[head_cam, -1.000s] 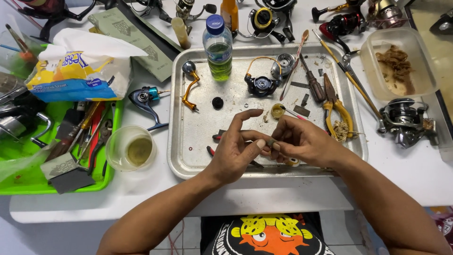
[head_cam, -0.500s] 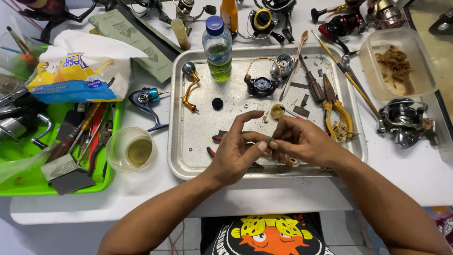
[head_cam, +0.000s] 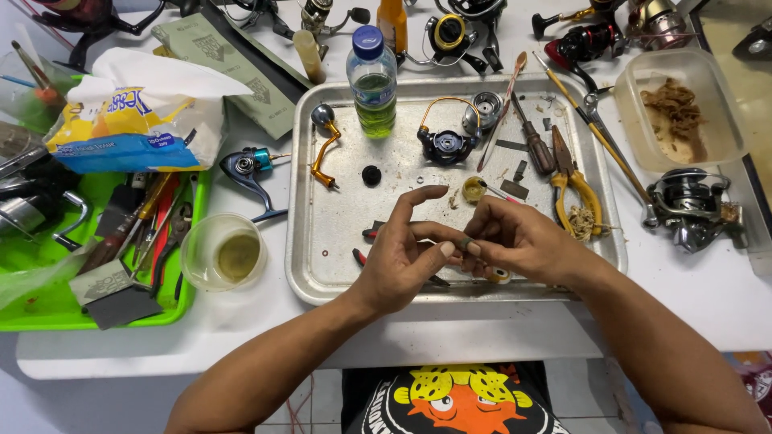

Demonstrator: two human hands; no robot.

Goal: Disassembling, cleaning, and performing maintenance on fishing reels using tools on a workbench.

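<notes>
Two bare hands meet over the near part of a metal tray (head_cam: pixel 322 265) on a white table (head_cam: pixel 708 297), pinching one small dark ring-shaped part (head_cam: pixel 466 243) between them. The left hand (head_cam: pixel 400 255) holds it with thumb and a fingertip, its index finger raised and curled above; the right hand (head_cam: pixel 521 241) closes its fingertips on the same part from the right, so both grips are narrow and closed on the part. Under the hands lies a red-handled tool (head_cam: pixel 368 233), mostly hidden. Farther on the tray stand a plastic bottle (head_cam: pixel 371 80) with greenish liquid, a gold reel handle (head_cam: pixel 323 149), a dark reel body (head_cam: pixel 444 143), a screwdriver (head_cam: pixel 532 138) and yellow-handled pliers (head_cam: pixel 572 189). Left of the tray sit a clear cup (head_cam: pixel 223 253) of yellowish liquid and a green tray (head_cam: pixel 48 309) of tools; to the right rests a silver fishing reel (head_cam: pixel 690 209)
</notes>
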